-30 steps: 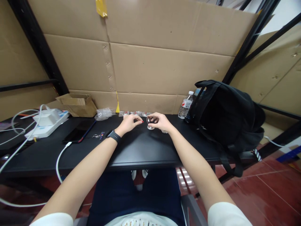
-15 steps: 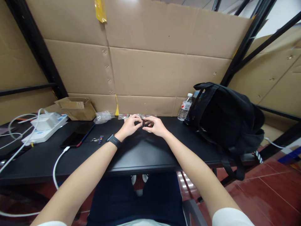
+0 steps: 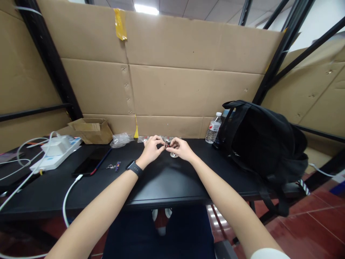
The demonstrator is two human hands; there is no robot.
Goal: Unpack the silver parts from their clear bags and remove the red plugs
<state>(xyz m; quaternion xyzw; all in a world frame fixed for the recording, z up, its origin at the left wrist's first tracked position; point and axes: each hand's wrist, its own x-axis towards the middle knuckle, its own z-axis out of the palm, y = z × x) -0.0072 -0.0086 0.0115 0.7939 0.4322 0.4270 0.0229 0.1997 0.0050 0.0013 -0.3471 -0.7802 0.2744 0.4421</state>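
A wall of brown corrugated cardboard panels closes off the back of a long black desk, apparently as a screen around the work place; a bulky black fabric backpack slumps at the desk's right end, with a clear plastic water bottle standing upright just beside it, out of the hands' way; at the far left a white power strip and a dark flat phone lie with their cables; the person's left hand and right hand meet at the desk's middle, fingertips pinched together on a tiny dark part held just above the surface; a small clear rounded piece rests on the desk beneath the right hand; what exactly the fingers grip is too small to tell.
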